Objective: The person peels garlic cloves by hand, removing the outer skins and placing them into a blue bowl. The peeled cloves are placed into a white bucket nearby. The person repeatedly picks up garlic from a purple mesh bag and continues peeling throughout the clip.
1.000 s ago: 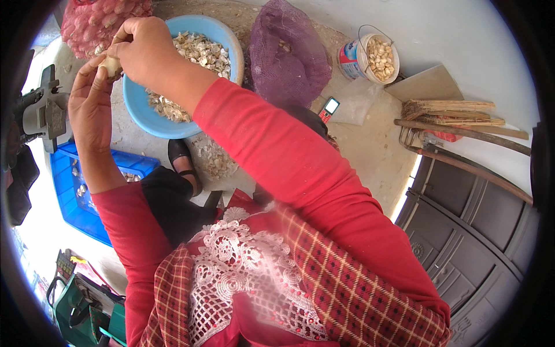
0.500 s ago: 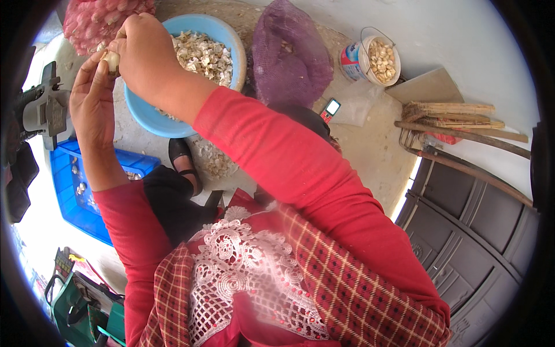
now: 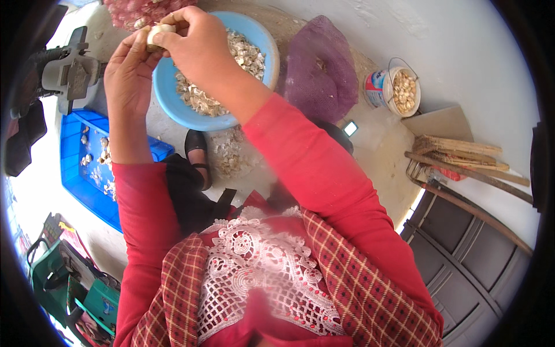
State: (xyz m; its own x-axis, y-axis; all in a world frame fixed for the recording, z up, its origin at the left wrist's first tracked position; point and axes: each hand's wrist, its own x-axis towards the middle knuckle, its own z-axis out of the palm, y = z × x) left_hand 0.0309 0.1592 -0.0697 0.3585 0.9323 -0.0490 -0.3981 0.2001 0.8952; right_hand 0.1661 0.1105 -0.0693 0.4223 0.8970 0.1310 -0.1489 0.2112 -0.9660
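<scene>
A pale piece of garlic (image 3: 161, 33) is pinched between the two bare hands, at the upper left of the view, near the rim of a round light-blue basin (image 3: 166, 87) and just below a red mesh sack (image 3: 141, 10) packed with pinkish bulbs. The left hand (image 3: 130, 72) reaches up and grips the garlic from its left and lower side, thumb against fingers; the right hand (image 3: 196, 49) comes across in front of the basin, its thumb and bent fingers closed on the other side of the same piece. Whether it is a whole bulb or a large clove cannot be told. The basin holds a heap of papery skins (image 3: 248, 52), and more skins (image 3: 231, 156) lie scattered on the floor below it, beside a black strapped shoe (image 3: 195, 140). To the left, under the left forearm, a blue plastic crate (image 3: 69, 144) contains several whitish bulbs (image 3: 104, 156) and loose scraps. Right of the basin a purple mesh sack (image 3: 322, 75) slumps with its mouth open, and beyond it a white bucket (image 3: 376, 89) with a wire handle is filled with pale cloves (image 3: 403, 91). A small phone (image 3: 350, 128) with a lit screen lies on the floor below the purple sack. Farther right, a straw broom (image 3: 462, 153) and a long wooden handle (image 3: 468, 173) lie near a grey panelled door (image 3: 462, 248).
</scene>
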